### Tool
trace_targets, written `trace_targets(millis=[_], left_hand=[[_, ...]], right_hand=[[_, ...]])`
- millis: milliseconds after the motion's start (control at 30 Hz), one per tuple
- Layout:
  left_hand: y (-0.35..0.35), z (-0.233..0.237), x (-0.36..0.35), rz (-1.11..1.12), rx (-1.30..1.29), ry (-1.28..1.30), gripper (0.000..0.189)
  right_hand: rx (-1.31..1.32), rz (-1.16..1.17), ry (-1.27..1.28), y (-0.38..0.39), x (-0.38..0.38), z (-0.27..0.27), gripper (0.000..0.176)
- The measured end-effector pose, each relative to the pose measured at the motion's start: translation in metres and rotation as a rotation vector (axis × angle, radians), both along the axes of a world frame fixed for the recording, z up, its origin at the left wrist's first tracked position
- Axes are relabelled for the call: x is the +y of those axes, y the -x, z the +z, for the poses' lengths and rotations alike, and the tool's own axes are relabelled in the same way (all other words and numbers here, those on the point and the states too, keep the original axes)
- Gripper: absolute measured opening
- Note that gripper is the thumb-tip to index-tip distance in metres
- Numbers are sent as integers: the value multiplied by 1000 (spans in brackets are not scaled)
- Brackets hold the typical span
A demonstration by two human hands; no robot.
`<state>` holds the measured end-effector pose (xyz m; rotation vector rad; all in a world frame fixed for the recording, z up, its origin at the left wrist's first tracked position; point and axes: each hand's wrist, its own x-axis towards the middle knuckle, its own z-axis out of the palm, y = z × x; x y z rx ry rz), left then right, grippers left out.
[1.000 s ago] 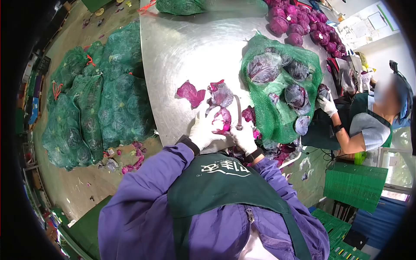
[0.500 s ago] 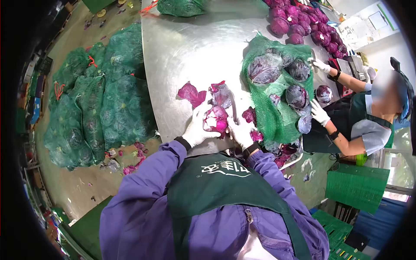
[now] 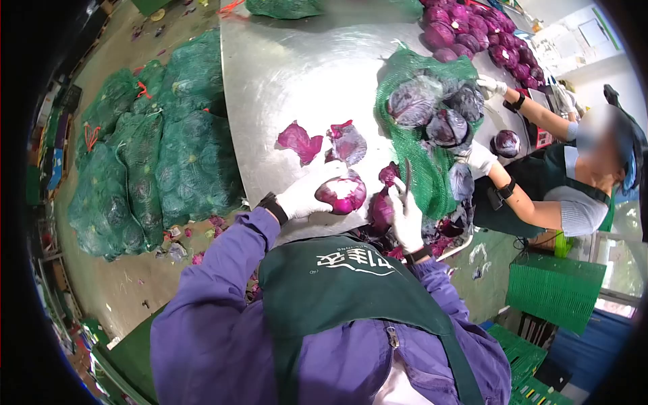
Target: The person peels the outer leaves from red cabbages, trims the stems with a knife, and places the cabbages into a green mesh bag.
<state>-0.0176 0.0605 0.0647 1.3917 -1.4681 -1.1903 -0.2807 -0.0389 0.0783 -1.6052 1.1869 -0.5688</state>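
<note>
A trimmed red cabbage (image 3: 345, 196) with a pale cut patch rests in my gloved left hand (image 3: 307, 192), whose fingers curl round its left side. My gloved right hand (image 3: 406, 221) is closed on a knife (image 3: 408, 174), blade pointing away from me beside the green mesh bag. A loose purple leaf (image 3: 382, 210) lies against that hand's left side. Two peeled pieces are on the steel table beyond my left hand: a purple outer leaf (image 3: 299, 142) and a duller leaf (image 3: 348, 146).
An open green mesh bag (image 3: 422, 165) with several cabbages lies to the right, a co-worker's gloved hands (image 3: 480, 159) on it. Trimmed cabbages (image 3: 466, 30) are heaped at the far right. Full mesh bags (image 3: 192, 148) stand left of the table (image 3: 270, 74). Leaf scraps fill a bin (image 3: 464, 244).
My right hand has moved right, away from the cabbage, with the knife and a leaf beside it. The cabbage shows more smooth purple surface. The co-worker has shifted a cabbage within the mesh bag.
</note>
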Motion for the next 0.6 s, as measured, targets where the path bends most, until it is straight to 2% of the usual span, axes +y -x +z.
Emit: trace_targets(millis=[33,67,100,133,167,233,300,400,433,467,567,600], left_hand=[[2,-4,-7,-28,-105,52,82],[5,-13,-10,3,-174,80,84],[9,-13,-13,34,-244,109,85],[15,-14,-13,46,-252,96,90],[25,-8,-13,62,-256,81,94],[49,3,-11,160,-397,-34,112],[56,-15,-17,317,-434,45,114],[56,-25,-21,376,-388,78,113],[57,-26,-21,377,-385,75,113],[56,-24,-21,348,-402,61,113],[56,-22,-23,347,-382,56,111],[56,-23,-24,335,-361,91,110]], right_hand=[[-37,80,-23,-9,0,3,34],[8,163,95,-15,-2,-15,35],[54,244,212,-35,0,-8,36],[118,248,229,-42,6,4,38],[31,180,195,-45,9,-1,36],[-85,204,371,-53,9,-5,35],[-1,263,341,-49,1,-10,38],[149,325,281,-48,-12,-23,40],[207,332,249,-50,-17,-28,41],[319,352,342,-51,-22,-30,42],[403,359,226,-56,-37,-36,42],[327,318,209,-59,-45,-40,39]])
